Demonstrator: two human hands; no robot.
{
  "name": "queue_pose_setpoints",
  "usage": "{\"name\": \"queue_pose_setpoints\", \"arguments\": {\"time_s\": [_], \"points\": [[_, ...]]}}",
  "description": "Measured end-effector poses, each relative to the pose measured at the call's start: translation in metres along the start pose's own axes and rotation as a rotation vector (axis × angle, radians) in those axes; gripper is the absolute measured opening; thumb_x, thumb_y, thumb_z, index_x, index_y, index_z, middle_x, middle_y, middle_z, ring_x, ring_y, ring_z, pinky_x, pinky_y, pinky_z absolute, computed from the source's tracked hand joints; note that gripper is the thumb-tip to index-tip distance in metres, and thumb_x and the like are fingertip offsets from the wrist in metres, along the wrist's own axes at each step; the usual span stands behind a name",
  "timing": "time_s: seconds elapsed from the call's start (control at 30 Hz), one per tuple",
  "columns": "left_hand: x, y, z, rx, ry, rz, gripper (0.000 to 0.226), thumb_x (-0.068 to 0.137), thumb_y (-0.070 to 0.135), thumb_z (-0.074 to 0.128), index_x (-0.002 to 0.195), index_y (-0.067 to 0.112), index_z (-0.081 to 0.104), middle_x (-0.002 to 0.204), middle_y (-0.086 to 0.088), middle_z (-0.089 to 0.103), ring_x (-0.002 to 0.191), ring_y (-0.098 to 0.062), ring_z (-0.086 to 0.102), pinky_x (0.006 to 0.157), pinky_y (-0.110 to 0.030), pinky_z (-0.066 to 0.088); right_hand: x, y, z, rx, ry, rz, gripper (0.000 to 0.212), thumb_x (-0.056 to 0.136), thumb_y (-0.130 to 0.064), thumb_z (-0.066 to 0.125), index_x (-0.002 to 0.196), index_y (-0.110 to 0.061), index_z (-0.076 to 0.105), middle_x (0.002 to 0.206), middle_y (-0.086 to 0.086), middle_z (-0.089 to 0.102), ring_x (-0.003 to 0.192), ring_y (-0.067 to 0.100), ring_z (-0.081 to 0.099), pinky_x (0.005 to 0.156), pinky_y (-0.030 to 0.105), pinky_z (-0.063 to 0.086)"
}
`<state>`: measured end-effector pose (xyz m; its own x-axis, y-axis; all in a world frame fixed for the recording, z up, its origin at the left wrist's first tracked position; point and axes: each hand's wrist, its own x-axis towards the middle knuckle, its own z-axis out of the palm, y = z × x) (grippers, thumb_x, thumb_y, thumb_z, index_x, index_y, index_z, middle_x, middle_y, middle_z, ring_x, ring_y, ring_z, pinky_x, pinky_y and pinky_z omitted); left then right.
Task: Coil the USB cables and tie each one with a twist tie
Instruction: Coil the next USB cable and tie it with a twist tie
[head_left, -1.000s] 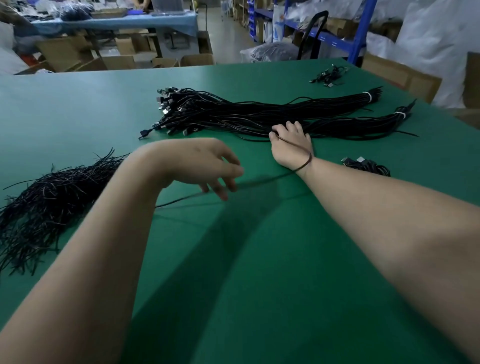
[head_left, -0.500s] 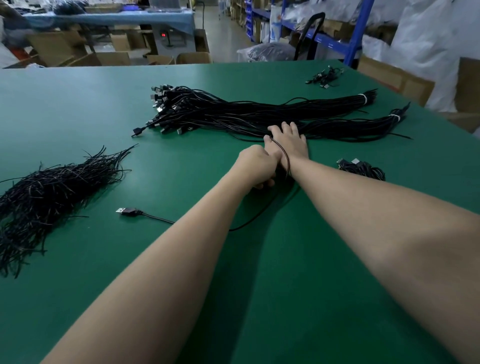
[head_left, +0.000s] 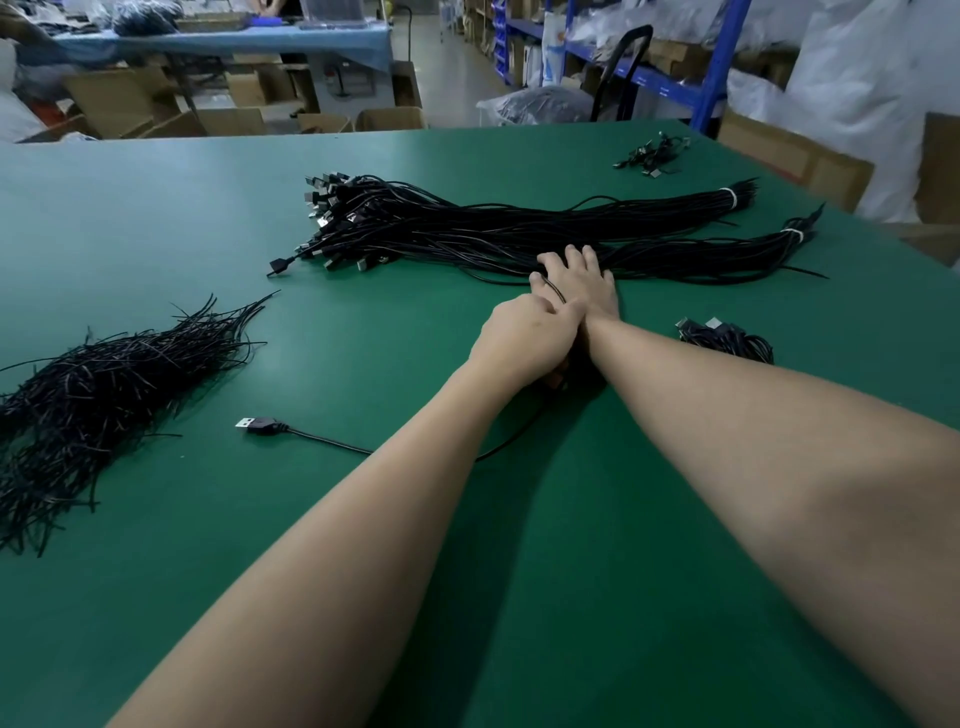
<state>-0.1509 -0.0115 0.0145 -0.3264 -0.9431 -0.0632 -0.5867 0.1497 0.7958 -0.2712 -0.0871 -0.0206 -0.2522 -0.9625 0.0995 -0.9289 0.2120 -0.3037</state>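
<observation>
Head view: one loose USB cable (head_left: 265, 426) lies on the green table (head_left: 156, 234). Its plug sits at 8 o'clock from the hands, and its far part loops once over the right hand (head_left: 584, 283), whose fingers lie straight and flat. The left hand (head_left: 524, 338), fingers curled, grips the cable against the right wrist. Two tied cable bundles (head_left: 519, 228) lie at 12 o'clock, one heap of twist ties (head_left: 78, 405) at 9, one coiled cable (head_left: 727, 340) at 3, and one small cable cluster (head_left: 652, 156) at 1.
</observation>
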Motion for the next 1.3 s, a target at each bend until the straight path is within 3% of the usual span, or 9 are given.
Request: {"name": "queue_pose_setpoints", "arguments": {"time_s": [0.07, 0.17, 0.3, 0.47, 0.67, 0.9, 1.1, 1.2, 1.3], "points": [[0.001, -0.004, 0.0, -0.004, -0.005, 0.016, 0.038, 0.1, 0.034, 0.043, 0.071, 0.014, 0.057, 0.073, -0.008, 0.069, 0.073, -0.032, 0.071, 0.066, -0.034, 0.055, -0.001, -0.001, 0.001, -0.012, 0.003, 0.004, 0.045, 0.108, -0.036, 0.032, 0.151, -0.023, 0.038, 0.166, 0.013, 0.019, 0.155, 0.029, 0.004, 0.122, 0.052, 0.012], [-0.003, -0.008, -0.002, -0.05, -0.004, 0.048, 0.035, 0.1, 0.023, 0.04, 0.071, 0.011, 0.057, 0.065, -0.01, 0.068, 0.052, -0.023, 0.067, 0.063, -0.034, 0.059, -0.002, -0.001, 0.001, -0.023, 0.01, 0.001, 0.045, 0.108, -0.036, 0.031, 0.151, -0.023, 0.037, 0.166, 0.013, 0.019, 0.155, 0.029, 0.005, 0.123, 0.052, 0.012], [-0.007, -0.009, -0.011, -0.149, 0.053, 0.102, 0.038, 0.098, 0.019, 0.042, 0.062, 0.015, 0.05, 0.054, -0.005, 0.056, 0.043, -0.017, 0.05, 0.055, -0.028, 0.045, -0.005, 0.0, 0.0, -0.007, 0.018, -0.007, 0.045, 0.109, -0.036, 0.029, 0.151, -0.022, 0.036, 0.167, 0.012, 0.017, 0.155, 0.028, 0.003, 0.123, 0.051, 0.011], [-0.022, -0.006, -0.048, -0.571, 0.01, 0.176, 0.038, 0.103, 0.017, 0.045, 0.064, 0.017, 0.043, 0.048, 0.006, 0.039, 0.04, -0.011, 0.034, 0.041, -0.017, 0.028, -0.004, -0.003, 0.002, 0.022, 0.037, 0.035, 0.046, 0.108, -0.036, 0.03, 0.152, -0.025, 0.035, 0.168, 0.007, 0.015, 0.156, 0.023, 0.002, 0.125, 0.048, 0.007], [-0.053, 0.02, -0.098, -0.881, 0.004, 0.376, 0.039, 0.106, 0.02, 0.04, 0.067, 0.02, 0.042, 0.049, 0.009, 0.033, 0.039, -0.008, 0.027, 0.04, -0.02, 0.021, -0.001, -0.002, 0.006, 0.02, 0.033, 0.034, 0.049, 0.108, -0.039, 0.027, 0.155, -0.025, 0.031, 0.168, 0.007, 0.013, 0.156, 0.024, 0.001, 0.125, 0.049, 0.006], [-0.089, 0.044, -0.128, -0.884, 0.034, 0.49, 0.038, 0.106, 0.022, 0.039, 0.069, 0.018, 0.042, 0.048, 0.009, 0.034, 0.039, -0.009, 0.028, 0.043, -0.024, 0.021, -0.001, -0.002, 0.007, 0.021, 0.031, 0.045, 0.051, 0.108, -0.039, 0.027, 0.158, -0.027, 0.026, 0.169, 0.006, 0.009, 0.156, 0.023, -0.004, 0.126, 0.048, 0.006], [-0.108, 0.043, -0.132, -0.801, 0.095, 0.405, 0.038, 0.107, 0.024, 0.04, 0.069, 0.019, 0.043, 0.049, 0.007, 0.034, 0.04, -0.011, 0.03, 0.046, -0.026, 0.02, -0.024, -0.008, -0.002, -0.011, 0.132, -0.075, 0.059, 0.107, -0.027, 0.038, 0.161, -0.02, 0.017, 0.17, 0.005, -0.001, 0.156, 0.021, -0.007, 0.125, 0.045, 0.005], [-0.119, 0.04, -0.128, -0.788, 0.098, 0.393, 0.039, 0.107, 0.025, 0.041, 0.069, 0.019, 0.044, 0.05, 0.007, 0.036, 0.04, -0.011, 0.031, 0.043, -0.023, 0.023, -0.058, -0.013, -0.007, 0.103, 0.12, -0.145, 0.059, 0.105, -0.024, 0.044, 0.159, -0.014, 0.023, 0.17, 0.006, 0.007, 0.156, 0.019, 0.002, 0.124, 0.044, 0.01], [-0.131, 0.041, -0.123, -0.811, 0.094, 0.407, 0.038, 0.106, 0.024, 0.042, 0.068, 0.018, 0.045, 0.05, 0.006, 0.037, 0.04, -0.011, 0.031, 0.041, -0.021, 0.024, -0.11, -0.023, -0.011, 0.282, 0.068, -0.214, 0.053, 0.103, -0.022, 0.05, 0.152, -0.008, 0.039, 0.163, 0.01, 0.03, 0.152, 0.021, 0.023, 0.12, 0.038, 0.021]]}}
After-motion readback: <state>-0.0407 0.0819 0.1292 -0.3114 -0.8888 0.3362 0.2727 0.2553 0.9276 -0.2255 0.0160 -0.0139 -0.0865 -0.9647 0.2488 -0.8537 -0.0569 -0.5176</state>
